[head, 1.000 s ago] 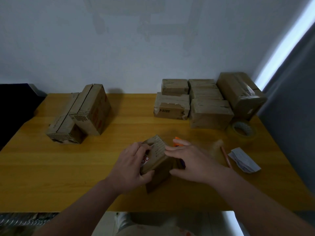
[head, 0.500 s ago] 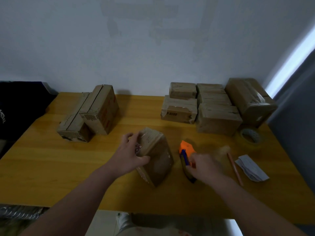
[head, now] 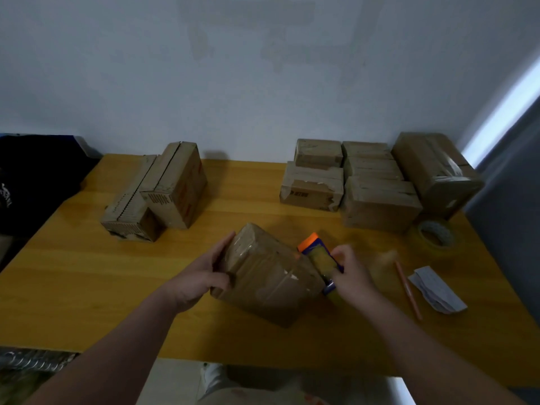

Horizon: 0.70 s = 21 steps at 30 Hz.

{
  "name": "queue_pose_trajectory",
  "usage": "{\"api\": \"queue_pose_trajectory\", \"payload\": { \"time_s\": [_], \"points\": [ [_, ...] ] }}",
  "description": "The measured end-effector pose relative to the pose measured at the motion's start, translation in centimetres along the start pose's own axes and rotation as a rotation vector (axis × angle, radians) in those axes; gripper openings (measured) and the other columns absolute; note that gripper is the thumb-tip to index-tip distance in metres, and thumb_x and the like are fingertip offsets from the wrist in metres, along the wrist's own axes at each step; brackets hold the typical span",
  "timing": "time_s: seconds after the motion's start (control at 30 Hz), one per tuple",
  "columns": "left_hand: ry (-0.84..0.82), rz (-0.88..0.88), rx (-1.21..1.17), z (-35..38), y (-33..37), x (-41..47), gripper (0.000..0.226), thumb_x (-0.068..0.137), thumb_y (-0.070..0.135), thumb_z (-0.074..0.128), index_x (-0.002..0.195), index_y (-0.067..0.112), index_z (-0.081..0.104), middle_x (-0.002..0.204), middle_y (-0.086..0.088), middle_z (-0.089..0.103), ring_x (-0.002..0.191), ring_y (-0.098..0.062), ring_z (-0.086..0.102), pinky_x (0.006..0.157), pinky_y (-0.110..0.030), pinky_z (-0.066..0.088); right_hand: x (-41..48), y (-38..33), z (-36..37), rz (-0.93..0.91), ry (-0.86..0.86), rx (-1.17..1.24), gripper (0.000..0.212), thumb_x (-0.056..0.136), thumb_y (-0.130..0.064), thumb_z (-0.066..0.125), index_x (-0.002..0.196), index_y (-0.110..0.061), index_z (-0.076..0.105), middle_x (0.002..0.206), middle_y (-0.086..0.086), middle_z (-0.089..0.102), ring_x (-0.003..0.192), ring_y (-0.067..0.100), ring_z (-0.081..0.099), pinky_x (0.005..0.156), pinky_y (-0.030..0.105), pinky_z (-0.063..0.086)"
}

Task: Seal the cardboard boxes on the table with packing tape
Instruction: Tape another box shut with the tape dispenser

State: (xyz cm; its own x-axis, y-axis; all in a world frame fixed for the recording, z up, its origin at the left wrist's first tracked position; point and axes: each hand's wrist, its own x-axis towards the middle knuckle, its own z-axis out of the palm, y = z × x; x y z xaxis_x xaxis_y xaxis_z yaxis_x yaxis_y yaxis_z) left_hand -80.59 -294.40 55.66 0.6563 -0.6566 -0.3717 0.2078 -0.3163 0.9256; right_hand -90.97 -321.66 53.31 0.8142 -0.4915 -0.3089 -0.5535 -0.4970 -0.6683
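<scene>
One box [head: 271, 276] in left hand [head: 201, 277]; right hand [head: 352, 277] holds dispenser [head: 320, 258] orange-end away.

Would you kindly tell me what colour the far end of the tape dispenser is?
Orange, on the tape dispenser; seen in the head view.

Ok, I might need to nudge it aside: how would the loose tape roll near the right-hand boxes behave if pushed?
The tape roll lies flat on the table, so it would probably slide rather than roll. It is a hollow ring, so likely light and easy to shift. The boxes sit close behind it, so a push that way would probably stop soon.
</scene>
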Motion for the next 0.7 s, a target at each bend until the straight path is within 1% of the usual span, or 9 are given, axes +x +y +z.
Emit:
{"api": "queue_pose_trajectory", "payload": {
  "time_s": [0.1,0.17,0.23,0.3,0.4,0.5,0.57,0.63,0.7],
  "points": [
    [0.034,-0.014,0.078,-1.1,-0.5,0.0,0.097,0.061,0.011,0.072,0.143,0.043,0.030,0.144,0.014,0.027,0.129,-0.012,0.031,0.086,-0.025,0.045,-0.3,-0.3,-0.1,0.028,-0.047,0.190,0.025,0.095,-0.008,0.052,0.110,-0.027,0.045,0.107,0.004,0.056,0.090,0.024,0.056,0.070,0.035,0.045],
    [0.175,0.045,0.187,-1.9,-1.1,0.5,0.078,0.077,-0.007,0.067,0.138,0.037,0.043,0.145,0.011,0.032,0.132,-0.013,0.031,0.099,-0.035,0.043,-0.6,-0.4,-0.2,0.076,-0.081,0.312,0.025,0.095,-0.011,0.054,0.110,-0.028,0.045,0.103,0.004,0.056,0.086,0.024,0.059,0.067,0.035,0.047],
    [0.384,0.064,0.340,-2.3,-1.5,1.1,0.059,0.083,-0.005,0.067,0.130,0.028,0.052,0.138,0.004,0.041,0.131,-0.021,0.037,0.107,-0.042,0.036,-0.7,-0.5,-0.2,0.099,-0.081,0.350,0.023,0.096,-0.013,0.053,0.112,-0.028,0.044,0.106,0.005,0.055,0.087,0.023,0.060,0.066,0.033,0.047],
    [0.540,0.032,0.483,-1.8,-1.5,1.5,0.051,0.089,0.005,0.065,0.136,0.021,0.051,0.133,-0.005,0.045,0.124,-0.028,0.043,0.102,-0.042,0.039,-0.8,-0.5,-0.1,0.108,-0.063,0.369,0.021,0.097,-0.014,0.049,0.113,-0.027,0.044,0.110,0.006,0.055,0.088,0.023,0.061,0.065,0.032,0.048],
    [0.640,0.003,0.545,-0.4,-1.3,1.8,0.063,0.094,0.012,0.059,0.150,0.020,0.030,0.138,-0.009,0.046,0.117,-0.028,0.051,0.092,-0.044,0.046,-1.1,-0.9,-0.2,0.116,-0.058,0.407,0.022,0.098,-0.012,0.045,0.115,-0.025,0.044,0.111,0.005,0.054,0.088,0.021,0.061,0.062,0.030,0.048],
    [0.606,-0.020,0.249,1.0,-0.9,2.0,0.075,0.098,0.009,0.050,0.154,0.023,0.002,0.154,-0.001,0.031,0.127,-0.027,0.048,0.095,-0.050,0.046,-1.4,-1.6,-0.5,0.105,-0.052,0.420,0.024,0.099,-0.008,0.041,0.116,-0.023,0.045,0.101,-0.003,0.052,0.081,0.013,0.057,0.059,0.028,0.046],
    [0.541,-0.009,0.121,1.5,-1.0,2.3,0.074,0.100,0.012,0.048,0.154,0.028,-0.001,0.160,0.001,0.015,0.138,-0.027,0.035,0.107,-0.050,0.037,-1.6,-2.1,-0.6,0.102,-0.046,0.417,0.024,0.098,-0.006,0.040,0.113,-0.024,0.046,0.099,-0.006,0.051,0.080,0.012,0.056,0.060,0.028,0.046],
    [0.459,0.027,0.155,1.9,-1.3,2.6,0.071,0.099,0.021,0.050,0.154,0.028,0.004,0.160,0.001,0.010,0.144,-0.026,0.023,0.113,-0.046,0.031,-1.7,-2.5,-0.6,0.107,-0.046,0.429,0.025,0.097,-0.005,0.040,0.109,-0.026,0.048,0.100,-0.003,0.054,0.081,0.016,0.058,0.064,0.031,0.048],
    [0.356,0.013,0.310,2.3,-1.5,2.8,0.085,0.092,0.036,0.062,0.154,0.024,0.006,0.161,0.002,0.001,0.146,-0.023,0.015,0.115,-0.042,0.029,-1.9,-2.8,-0.5,0.119,-0.047,0.442,0.026,0.095,-0.005,0.041,0.108,-0.025,0.049,0.099,-0.001,0.056,0.081,0.018,0.059,0.064,0.031,0.048]
  ]
}}
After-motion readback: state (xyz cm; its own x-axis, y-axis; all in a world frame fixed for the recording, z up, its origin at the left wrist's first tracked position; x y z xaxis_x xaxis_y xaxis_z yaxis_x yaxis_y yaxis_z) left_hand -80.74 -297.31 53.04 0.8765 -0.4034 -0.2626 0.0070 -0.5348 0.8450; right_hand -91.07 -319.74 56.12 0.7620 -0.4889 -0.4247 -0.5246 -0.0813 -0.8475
